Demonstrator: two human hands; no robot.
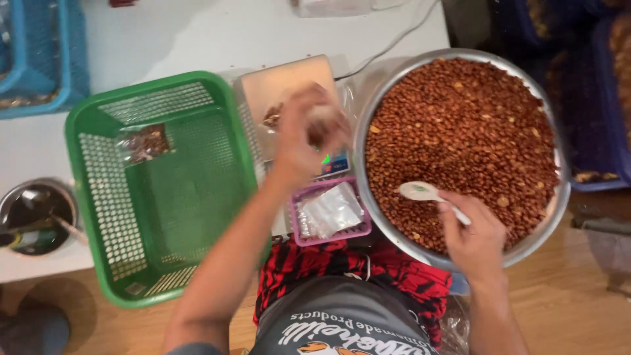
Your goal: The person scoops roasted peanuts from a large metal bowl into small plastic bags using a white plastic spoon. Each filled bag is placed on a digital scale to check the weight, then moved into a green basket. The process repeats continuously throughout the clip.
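My left hand (307,135) hovers over a small kitchen scale (289,85), blurred, closed around a clear plastic bag partly filled with brown nuts. My right hand (470,236) grips a white plastic spoon (420,192), its bowl resting over the roasted nuts in a large round metal basin (562,197). The basin is heaped with reddish-brown nuts (460,131). A small pink basket (302,197) of empty clear bags (332,209) sits between my hands, near my lap.
A green perforated basket (158,276) on the left holds one filled bag of nuts (143,143). A blue basket (39,79) sits at far left, a metal cup (33,210) at the table edge. A cable (394,43) runs behind the scale. Dark crates stand at right.
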